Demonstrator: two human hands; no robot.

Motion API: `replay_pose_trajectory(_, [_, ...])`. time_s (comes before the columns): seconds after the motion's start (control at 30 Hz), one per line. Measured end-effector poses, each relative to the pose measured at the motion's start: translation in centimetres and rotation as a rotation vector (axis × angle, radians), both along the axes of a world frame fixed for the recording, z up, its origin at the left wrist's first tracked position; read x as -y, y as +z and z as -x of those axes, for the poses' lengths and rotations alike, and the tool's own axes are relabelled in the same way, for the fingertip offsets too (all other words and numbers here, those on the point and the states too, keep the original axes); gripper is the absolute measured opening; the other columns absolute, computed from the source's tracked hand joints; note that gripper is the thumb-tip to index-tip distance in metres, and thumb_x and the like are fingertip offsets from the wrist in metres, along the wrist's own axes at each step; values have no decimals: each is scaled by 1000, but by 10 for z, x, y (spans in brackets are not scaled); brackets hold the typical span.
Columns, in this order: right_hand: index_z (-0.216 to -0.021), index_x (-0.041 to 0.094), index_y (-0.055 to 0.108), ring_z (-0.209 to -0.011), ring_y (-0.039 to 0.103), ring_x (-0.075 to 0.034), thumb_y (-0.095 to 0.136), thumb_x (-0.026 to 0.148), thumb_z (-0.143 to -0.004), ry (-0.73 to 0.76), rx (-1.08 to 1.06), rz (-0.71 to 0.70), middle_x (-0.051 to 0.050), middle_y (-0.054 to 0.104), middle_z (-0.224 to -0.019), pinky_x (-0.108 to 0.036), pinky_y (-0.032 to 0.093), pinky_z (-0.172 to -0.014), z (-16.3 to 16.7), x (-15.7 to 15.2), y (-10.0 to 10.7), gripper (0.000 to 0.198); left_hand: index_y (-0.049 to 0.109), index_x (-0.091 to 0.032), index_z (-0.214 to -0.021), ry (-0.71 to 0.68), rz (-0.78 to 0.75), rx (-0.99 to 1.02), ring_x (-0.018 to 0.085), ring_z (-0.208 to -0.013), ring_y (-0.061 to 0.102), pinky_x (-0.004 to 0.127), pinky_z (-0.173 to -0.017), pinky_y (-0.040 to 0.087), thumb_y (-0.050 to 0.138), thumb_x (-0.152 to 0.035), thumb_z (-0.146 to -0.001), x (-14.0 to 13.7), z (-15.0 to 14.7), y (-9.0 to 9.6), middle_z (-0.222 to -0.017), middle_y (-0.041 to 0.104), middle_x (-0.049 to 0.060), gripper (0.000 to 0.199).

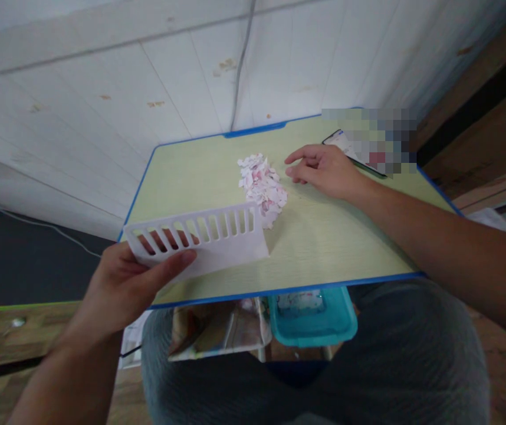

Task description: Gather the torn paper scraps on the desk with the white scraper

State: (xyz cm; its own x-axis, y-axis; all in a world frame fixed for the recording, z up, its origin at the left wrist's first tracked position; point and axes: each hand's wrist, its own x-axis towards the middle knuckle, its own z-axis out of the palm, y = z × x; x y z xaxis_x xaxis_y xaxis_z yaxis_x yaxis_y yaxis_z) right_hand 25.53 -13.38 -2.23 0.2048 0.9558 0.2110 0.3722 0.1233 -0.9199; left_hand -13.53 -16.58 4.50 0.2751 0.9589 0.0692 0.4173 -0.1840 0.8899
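In my left hand (133,277) is a white plastic piece (230,251) with a row of slots along its upper side. The thumb lies on its near face, and fingers show through the slots. Its right end reaches in front of a heap of small white and pinkish paper scraps (262,183) on the pale tabletop (191,177). To the right of the heap, my right hand (321,169) is held with index finger and thumb apart and the other fingers curled. Nothing shows between its fingers, and it is apart from the scraps.
A phone (345,144) lies at the table's back right, partly blurred out. Below the front edge are a turquoise plastic tub (315,336) and an open bag (222,333). A white panelled wall (182,77) with a hanging cable (242,65) stands behind the table.
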Motion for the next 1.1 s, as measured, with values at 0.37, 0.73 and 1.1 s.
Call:
replay_pose_trajectory(0.37, [-97,25,83,-72,74,-25,100,40,-78,1,11,12,0,74,-68,-37,58,-70,0,-1,6,29,91,-33,-89,10,150,11,35,-99,89,45,-87,78,100,-39,-73,26,-16,-1,-102,91,3,19])
replay_pose_trajectory(0.73, [-99,24,84,-71,74,-23,101,36,-80,-5,21,21,-1,75,-71,-36,57,-70,1,0,6,28,93,-30,-87,-66,226,84,30,-86,89,42,-80,78,100,-31,-71,26,-19,-4,-97,90,4,17])
replay_pose_trajectory(1.1, [-113,22,84,-79,77,-28,94,50,-90,50,171,2,-5,77,-78,-42,60,-74,-5,-3,2,37,91,-33,-87,136,-40,123,30,-85,89,44,-76,79,104,-37,-65,9,-8,-20,-97,90,3,26])
